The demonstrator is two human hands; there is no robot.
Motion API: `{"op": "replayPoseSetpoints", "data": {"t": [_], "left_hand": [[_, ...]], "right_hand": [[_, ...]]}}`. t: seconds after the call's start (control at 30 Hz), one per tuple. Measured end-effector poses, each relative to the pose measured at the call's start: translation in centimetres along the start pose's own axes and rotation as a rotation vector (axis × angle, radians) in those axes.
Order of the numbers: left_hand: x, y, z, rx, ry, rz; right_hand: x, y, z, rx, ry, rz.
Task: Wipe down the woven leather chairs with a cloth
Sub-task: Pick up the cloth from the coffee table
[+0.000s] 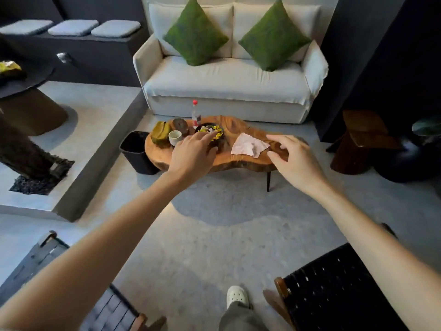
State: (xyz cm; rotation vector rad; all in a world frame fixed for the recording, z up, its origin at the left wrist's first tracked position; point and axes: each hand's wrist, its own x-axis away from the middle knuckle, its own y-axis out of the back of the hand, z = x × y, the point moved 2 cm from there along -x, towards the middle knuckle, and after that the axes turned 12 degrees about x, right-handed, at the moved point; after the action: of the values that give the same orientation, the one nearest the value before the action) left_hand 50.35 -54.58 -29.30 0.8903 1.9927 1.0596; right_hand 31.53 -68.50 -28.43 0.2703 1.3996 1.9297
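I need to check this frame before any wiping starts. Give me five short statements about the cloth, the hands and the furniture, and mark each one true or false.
1. The cloth lies on the wooden table. True.
2. The right hand already grips the cloth. False: its fingers are spread open beside the cloth and hold nothing.
3. The sofa has two green cushions on it. True.
4. The bottle on the table has a blue cap. False: the cap is red.
5. A dark woven chair stands at the lower right of the view. True.
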Motion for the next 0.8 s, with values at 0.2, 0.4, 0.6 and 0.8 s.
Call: {"op": "replayPoseSetpoints", "data": {"t": [0.2,0.4,0.6,0.8], "left_hand": [[-8.6,-8.8,4.4,0.097,0.081,0.172],[-15.5,-16.8,10.3,0.151,0.173,0.287],[-24.9,-25.2,16.1,0.144,0.218,0.441],[-32.5,-33.2,20.0,0.141,0.255,0.607]], "right_hand": [[-9.6,-6.0,-6.9,-0.025,-0.158,0.14],[-16.9,-13.7,-12.0,-0.039,-0.244,0.288],[-25.0,-22.7,-16.1,-0.03,-0.364,0.389],[-31.8,-30.2,-20.0,-0.039,-0.5,0.47]]}}
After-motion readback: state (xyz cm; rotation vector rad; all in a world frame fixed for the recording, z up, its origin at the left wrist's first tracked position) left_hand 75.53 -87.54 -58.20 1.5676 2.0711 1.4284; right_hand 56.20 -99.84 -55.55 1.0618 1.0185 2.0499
